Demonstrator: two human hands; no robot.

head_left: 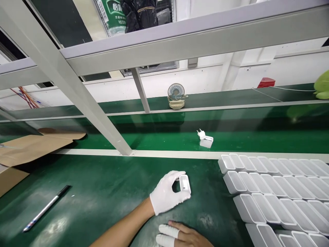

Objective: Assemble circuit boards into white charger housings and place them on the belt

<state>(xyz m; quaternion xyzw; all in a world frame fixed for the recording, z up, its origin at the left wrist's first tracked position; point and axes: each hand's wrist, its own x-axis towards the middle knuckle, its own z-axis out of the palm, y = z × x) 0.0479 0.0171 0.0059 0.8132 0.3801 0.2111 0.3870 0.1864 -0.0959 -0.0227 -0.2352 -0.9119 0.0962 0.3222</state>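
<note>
My left hand (168, 193), in a white glove, grips a small white open-topped plastic case (184, 184) between thumb and fingers, on or just above the green table. A small dark slot shows inside the case. Close below it, my right hand (186, 236) lies low over the table, cut off by the bottom edge of the picture. White covers sit on two of its fingers. Its fingers are stretched out and I see nothing in them. To the right stand rows of similar white cases (235, 181).
Beyond the pale rail (174, 154), a white two-pin plug part (201, 134) leans on another white case (206, 141) on the green belt. A pen (46, 208) and cardboard (33, 145) lie at the left. A metal post (89, 103) slants across, and a small fan (176, 96) stands behind.
</note>
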